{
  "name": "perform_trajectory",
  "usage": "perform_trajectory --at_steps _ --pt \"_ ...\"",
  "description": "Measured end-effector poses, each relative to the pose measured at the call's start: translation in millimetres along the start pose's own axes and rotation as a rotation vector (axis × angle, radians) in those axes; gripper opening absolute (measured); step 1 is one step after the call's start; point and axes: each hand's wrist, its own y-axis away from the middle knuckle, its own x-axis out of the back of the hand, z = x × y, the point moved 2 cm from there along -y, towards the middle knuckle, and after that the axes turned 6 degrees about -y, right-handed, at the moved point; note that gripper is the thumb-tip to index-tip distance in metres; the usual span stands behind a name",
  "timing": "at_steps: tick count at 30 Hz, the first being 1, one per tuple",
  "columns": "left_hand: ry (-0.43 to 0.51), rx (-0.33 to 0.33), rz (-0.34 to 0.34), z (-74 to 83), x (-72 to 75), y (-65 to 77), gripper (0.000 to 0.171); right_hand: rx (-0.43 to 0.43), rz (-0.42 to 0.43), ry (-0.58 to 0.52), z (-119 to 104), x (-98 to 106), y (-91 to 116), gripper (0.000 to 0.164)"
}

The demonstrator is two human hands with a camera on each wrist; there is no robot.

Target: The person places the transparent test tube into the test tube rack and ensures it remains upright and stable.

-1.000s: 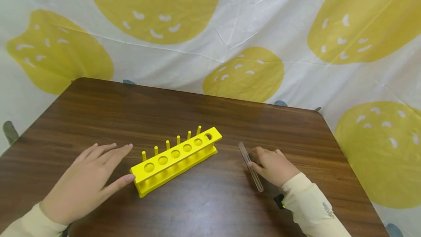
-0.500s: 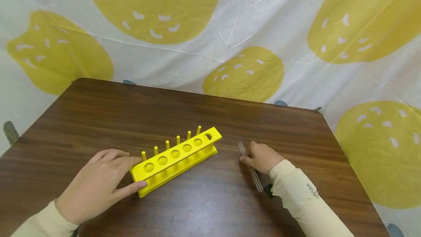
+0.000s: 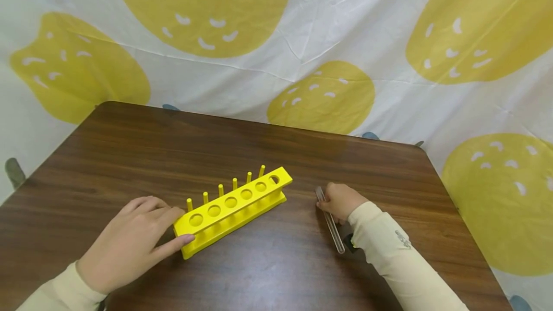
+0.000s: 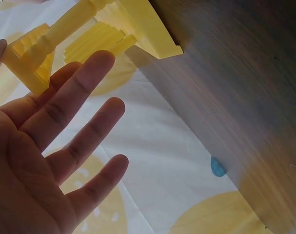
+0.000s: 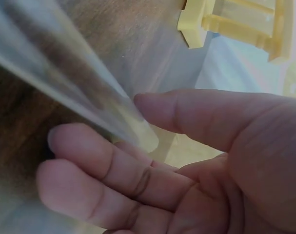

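Tube (image 3: 332,229) pinched in right hand (image 3: 342,201) — yellow rack (image 3: 222,206) apart, leftward, left end pinched by left hand (image 3: 131,240).

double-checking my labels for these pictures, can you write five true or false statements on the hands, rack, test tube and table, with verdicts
1. The right hand holds the clear test tube. True.
2. The yellow test tube rack lies tipped on its side. False: it stands upright on the table.
3. The left hand touches one end of the yellow test tube rack. True.
4. The yellow test tube rack holds three tubes. False: it holds none.
5. The table has a white top. False: it is brown with a wood grain.
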Motion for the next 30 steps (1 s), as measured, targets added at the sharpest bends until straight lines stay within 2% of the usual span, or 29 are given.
perform_trajectory --at_steps 9,12,17,22,30 --pt "-0.016 0.011 -0.025 0.2 -0.4 -1.1 0.04 0.04 0.01 0.008 4 3 0 0.043" --pt "-0.019 0.007 -0.019 0.9 -0.4 -0.7 0.04 0.054 0.034 -0.009 3 5 3 0.037" --pt "-0.029 0.003 -0.018 0.6 0.1 -0.5 0.04 0.085 0.113 -0.044 -1 12 8 0.02" --pt "-0.036 0.008 -0.037 -0.3 0.4 -1.5 0.04 0.103 0.183 -0.09 -5 20 11 0.019" --pt "-0.042 0.013 -0.066 -0.9 -0.3 -2.7 0.041 0.162 0.351 -0.121 -12 27 16 0.019"
